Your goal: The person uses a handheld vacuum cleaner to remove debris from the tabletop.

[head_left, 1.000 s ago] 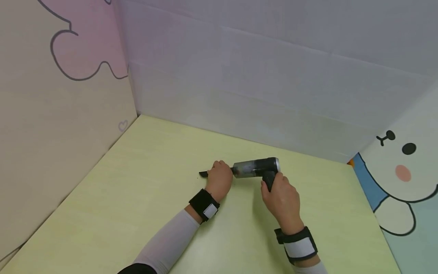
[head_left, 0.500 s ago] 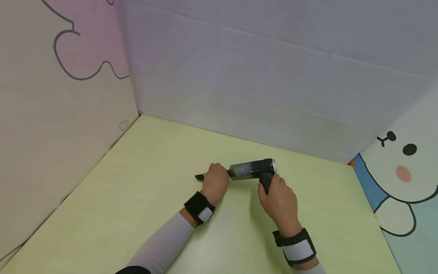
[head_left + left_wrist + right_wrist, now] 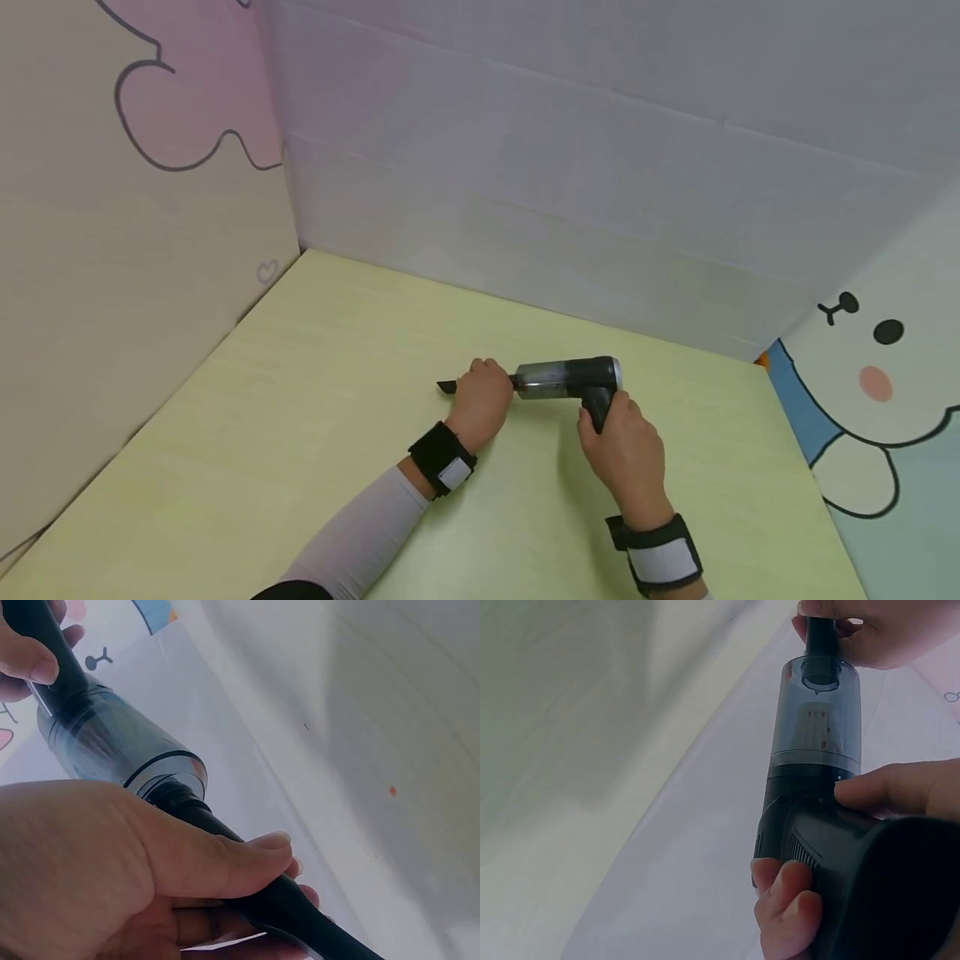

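Note:
A black handheld vacuum cleaner (image 3: 592, 379) with a clear dust cup (image 3: 542, 381) lies level over the yellow table, pointing left. My right hand (image 3: 626, 450) grips its handle at the right end. Around the slim black nozzle (image 3: 214, 825) curl the thumb and fingers of my left hand (image 3: 482, 404). The nozzle's slanted tip (image 3: 446, 387) pokes out left of that hand, close over the tabletop. Through the cup wall the right wrist view shows a pale ribbed filter (image 3: 817, 727) inside. A small orange speck (image 3: 392, 791) and a thin dark speck (image 3: 306, 726) appear on the table.
The yellow tabletop (image 3: 300, 433) meets a pale wall (image 3: 525, 167) at the back. A beige panel (image 3: 135, 292) borders it on the left, and a panel with a cartoon face (image 3: 900, 375) on the right.
The vacuum and both hands shifted a little left, then came back right to about the earlier place. Both hands keep the same hold.

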Demonstrator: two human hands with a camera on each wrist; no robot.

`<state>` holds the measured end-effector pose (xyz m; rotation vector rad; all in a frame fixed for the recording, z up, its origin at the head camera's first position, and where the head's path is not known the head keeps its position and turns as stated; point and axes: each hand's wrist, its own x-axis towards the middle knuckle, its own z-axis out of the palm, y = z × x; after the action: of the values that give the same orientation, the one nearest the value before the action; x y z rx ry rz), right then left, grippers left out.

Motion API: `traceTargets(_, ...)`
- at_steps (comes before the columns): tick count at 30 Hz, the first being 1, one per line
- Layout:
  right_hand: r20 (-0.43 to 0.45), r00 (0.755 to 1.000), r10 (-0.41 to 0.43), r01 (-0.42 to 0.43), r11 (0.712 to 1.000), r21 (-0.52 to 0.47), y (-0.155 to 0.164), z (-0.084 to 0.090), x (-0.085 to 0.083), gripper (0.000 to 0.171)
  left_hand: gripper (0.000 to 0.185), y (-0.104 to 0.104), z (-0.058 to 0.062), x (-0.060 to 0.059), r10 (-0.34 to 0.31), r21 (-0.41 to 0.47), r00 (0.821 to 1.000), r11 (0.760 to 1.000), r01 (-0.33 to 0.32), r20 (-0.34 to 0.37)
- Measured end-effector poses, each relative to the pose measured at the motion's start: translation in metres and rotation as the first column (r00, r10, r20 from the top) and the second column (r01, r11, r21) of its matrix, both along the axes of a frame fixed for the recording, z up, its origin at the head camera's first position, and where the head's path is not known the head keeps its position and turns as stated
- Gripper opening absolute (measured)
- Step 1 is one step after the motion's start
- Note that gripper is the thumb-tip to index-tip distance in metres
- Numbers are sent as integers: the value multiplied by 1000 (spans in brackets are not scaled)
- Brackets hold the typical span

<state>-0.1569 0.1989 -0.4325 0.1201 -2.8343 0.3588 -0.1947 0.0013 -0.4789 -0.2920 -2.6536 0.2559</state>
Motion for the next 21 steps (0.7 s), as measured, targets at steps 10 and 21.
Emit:
traceTargets(10,48,997,-66,67,998,-22,19,-11,0,49,20,9,6,-3,-71,41,997,997,70,27)
traceTargets(21,188,974,-128,143,987,-70,35,-7,-13,52,14,11,27,-13,-155,176,987,973,147,35)
